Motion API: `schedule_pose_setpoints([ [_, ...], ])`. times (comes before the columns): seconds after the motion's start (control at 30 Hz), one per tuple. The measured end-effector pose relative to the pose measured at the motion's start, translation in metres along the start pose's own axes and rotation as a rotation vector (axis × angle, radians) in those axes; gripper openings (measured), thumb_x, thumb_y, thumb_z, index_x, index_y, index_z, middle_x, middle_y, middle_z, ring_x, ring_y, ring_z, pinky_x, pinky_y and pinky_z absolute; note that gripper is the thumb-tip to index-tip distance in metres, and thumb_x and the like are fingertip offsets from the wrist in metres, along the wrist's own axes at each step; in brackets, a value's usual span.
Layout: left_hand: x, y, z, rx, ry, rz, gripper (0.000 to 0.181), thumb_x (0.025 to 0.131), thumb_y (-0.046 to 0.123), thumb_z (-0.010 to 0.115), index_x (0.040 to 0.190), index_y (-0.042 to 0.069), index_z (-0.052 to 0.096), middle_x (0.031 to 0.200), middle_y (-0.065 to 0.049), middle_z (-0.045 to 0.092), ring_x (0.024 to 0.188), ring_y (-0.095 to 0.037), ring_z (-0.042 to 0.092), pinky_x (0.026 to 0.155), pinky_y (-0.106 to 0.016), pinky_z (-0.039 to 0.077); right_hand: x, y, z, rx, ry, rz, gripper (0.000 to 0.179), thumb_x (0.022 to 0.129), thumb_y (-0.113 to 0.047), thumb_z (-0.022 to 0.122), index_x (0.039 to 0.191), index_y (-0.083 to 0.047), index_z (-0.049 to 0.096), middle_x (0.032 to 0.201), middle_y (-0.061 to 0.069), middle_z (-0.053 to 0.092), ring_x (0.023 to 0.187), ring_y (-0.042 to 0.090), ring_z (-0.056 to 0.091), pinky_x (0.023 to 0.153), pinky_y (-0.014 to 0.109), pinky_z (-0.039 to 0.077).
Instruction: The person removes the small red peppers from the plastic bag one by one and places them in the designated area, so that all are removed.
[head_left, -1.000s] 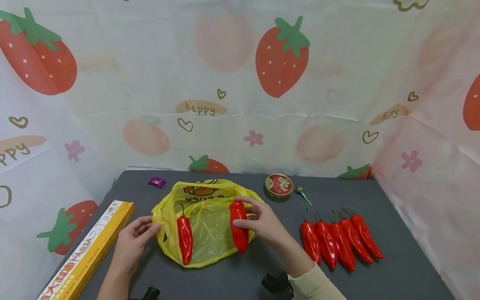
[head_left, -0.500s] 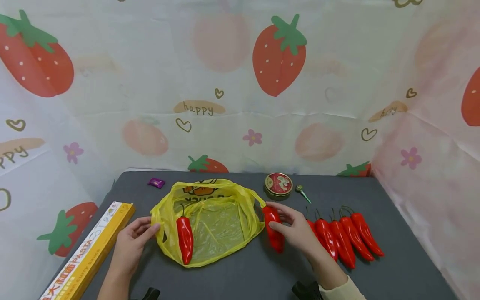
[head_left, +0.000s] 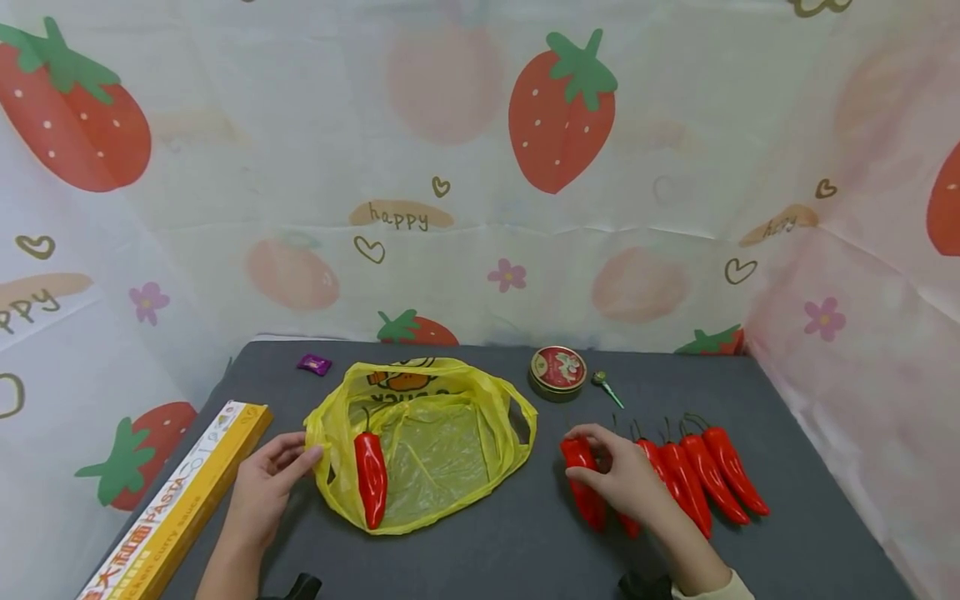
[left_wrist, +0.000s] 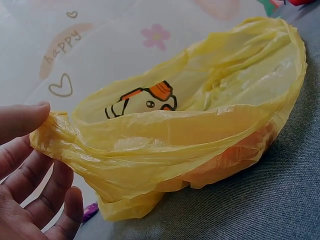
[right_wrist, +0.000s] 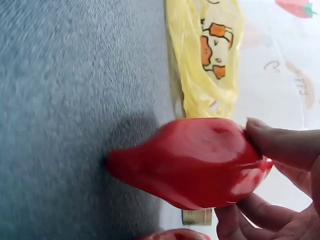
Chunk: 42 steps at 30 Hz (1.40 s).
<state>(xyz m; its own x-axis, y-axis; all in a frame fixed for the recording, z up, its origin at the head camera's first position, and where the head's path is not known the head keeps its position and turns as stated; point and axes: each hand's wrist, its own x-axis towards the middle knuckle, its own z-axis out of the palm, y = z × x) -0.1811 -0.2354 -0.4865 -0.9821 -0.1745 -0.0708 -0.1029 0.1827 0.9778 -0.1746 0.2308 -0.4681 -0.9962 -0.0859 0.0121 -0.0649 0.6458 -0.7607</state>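
Right hand [head_left: 626, 479] grips a pepper [head_left: 583, 483] lower right beside the row [head_left: 701, 475], unloading; left hand [head_left: 266, 483] pinches the bag [head_left: 442, 433] rim; release likely next.

— Setting? Staged tabletop booth, not a lived-in room.
— Evidence? Grey felt table [head_left: 480, 558], walled on three sides by creased sheeting [head_left: 480, 167] printed with strawberries, hearts, flowers, "happy".
— Stock? Props laid out like samples: glossy red chillies in a row [head_left: 697, 475], yellow bag [head_left: 431, 442], pasta box [head_left: 180, 500], round tin [head_left: 557, 372], wrapped sweet [head_left: 313, 364], lollipop [head_left: 606, 389].
— Fixtures? Nothing of kitchen or shop visible.
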Motion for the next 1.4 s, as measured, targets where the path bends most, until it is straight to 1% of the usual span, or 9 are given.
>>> schedule_pose_setpoints([
  [0.13, 0.000, 0.000, -0.001, -0.002, -0.001, -0.002, 0.051, 0.094, 0.041, 0.070, 0.127, 0.003, 0.061, 0.095, 0.016, 0.071, 0.087, -0.007, 0.065, 0.081, -0.021, 0.057, 0.002, 0.003, -0.002, -0.067, -0.004, -0.010, 0.041, 0.083, -0.020, 0.085, 0.118, -0.027, 0.066, 0.104, 0.002, 0.071, 0.083, 0.016, 0.060, 0.072, 0.033, 0.052],
  [0.2, 0.000, 0.000, -0.001, -0.004, -0.003, -0.004, 0.051, 0.094, 0.041, 0.070, 0.128, 0.003, 0.061, 0.096, 0.017, 0.071, 0.088, -0.006, 0.065, 0.081, -0.021, 0.057, 0.003, 0.005, -0.001, -0.116, 0.000, -0.024, 0.040, 0.083, -0.021, 0.085, 0.118, -0.025, 0.067, 0.105, 0.001, 0.069, 0.087, 0.017, 0.060, 0.075, 0.036, 0.053],
  [0.3, 0.000, 0.000, -0.002, -0.004, -0.005, -0.005, 0.052, 0.094, 0.041, 0.070, 0.128, 0.003, 0.061, 0.096, 0.017, 0.071, 0.088, -0.006, 0.065, 0.081, -0.021, 0.057, 0.003, 0.008, -0.001, -0.199, 0.000, -0.059, 0.038, 0.083, -0.021, 0.084, 0.118, -0.019, 0.070, 0.117, 0.007, 0.067, 0.104, 0.028, 0.061, 0.088, 0.048, 0.054],
  [0.4, -0.001, 0.000, -0.001, -0.005, -0.007, -0.007, 0.052, 0.094, 0.041, 0.070, 0.129, 0.003, 0.061, 0.097, 0.017, 0.071, 0.088, -0.006, 0.065, 0.081, -0.021, 0.057, 0.003, 0.012, -0.001, -0.271, 0.002, -0.074, 0.036, 0.085, -0.019, 0.083, 0.119, -0.014, 0.071, 0.132, 0.014, 0.062, 0.123, 0.039, 0.053, 0.100, 0.059, 0.047],
  [0.57, -0.001, 0.000, 0.000, -0.005, -0.009, 0.002, 0.052, 0.095, 0.041, 0.070, 0.129, 0.002, 0.060, 0.097, 0.016, 0.071, 0.089, -0.006, 0.065, 0.081, -0.021, 0.057, 0.002, 0.016, -0.003, -0.319, 0.008, -0.049, 0.037, 0.084, -0.017, 0.083, 0.119, -0.013, 0.072, 0.133, 0.016, 0.060, 0.127, 0.041, 0.049, 0.102, 0.061, 0.045],
  [0.9, -0.001, 0.001, 0.000, -0.007, -0.003, 0.008, 0.052, 0.095, 0.040, 0.070, 0.129, 0.002, 0.060, 0.097, 0.016, 0.071, 0.088, -0.006, 0.065, 0.081, -0.021, 0.057, 0.003, 0.012, -0.003, -0.333, 0.032, -0.071, 0.041, 0.082, -0.020, 0.085, 0.120, -0.012, 0.072, 0.130, 0.014, 0.062, 0.123, 0.040, 0.052, 0.101, 0.061, 0.046],
  [1.1, 0.000, 0.000, 0.000, -0.010, -0.007, 0.012, 0.050, 0.096, 0.038, 0.069, 0.129, 0.001, 0.060, 0.097, 0.016, 0.070, 0.088, -0.005, 0.065, 0.081, -0.021, 0.057, 0.006, -0.004, 0.002, -0.261, 0.029, -0.106, 0.042, 0.082, -0.018, 0.085, 0.122, -0.012, 0.071, 0.130, 0.012, 0.063, 0.123, 0.038, 0.054, 0.103, 0.060, 0.046],
  [1.23, 0.000, 0.001, 0.000, -0.024, -0.010, 0.003, 0.048, 0.096, 0.036, 0.070, 0.128, 0.002, 0.061, 0.096, 0.017, 0.070, 0.088, -0.005, 0.065, 0.080, -0.020, 0.057, 0.010, -0.018, 0.012, -0.233, 0.017, -0.139, 0.043, 0.082, -0.017, 0.085, 0.123, -0.013, 0.071, 0.129, 0.008, 0.064, 0.117, 0.032, 0.058, 0.093, 0.052, 0.053],
  [1.4, 0.000, 0.001, 0.000, -0.035, -0.008, -0.001, 0.048, 0.095, 0.036, 0.070, 0.127, 0.002, 0.061, 0.096, 0.016, 0.071, 0.088, -0.006, 0.065, 0.080, -0.021, 0.057, 0.016, -0.038, 0.028, -0.223, -0.007, -0.208, 0.045, 0.081, -0.018, 0.086, 0.123, -0.015, 0.070, 0.127, 0.006, 0.065, 0.114, 0.028, 0.060, 0.089, 0.049, 0.055],
])
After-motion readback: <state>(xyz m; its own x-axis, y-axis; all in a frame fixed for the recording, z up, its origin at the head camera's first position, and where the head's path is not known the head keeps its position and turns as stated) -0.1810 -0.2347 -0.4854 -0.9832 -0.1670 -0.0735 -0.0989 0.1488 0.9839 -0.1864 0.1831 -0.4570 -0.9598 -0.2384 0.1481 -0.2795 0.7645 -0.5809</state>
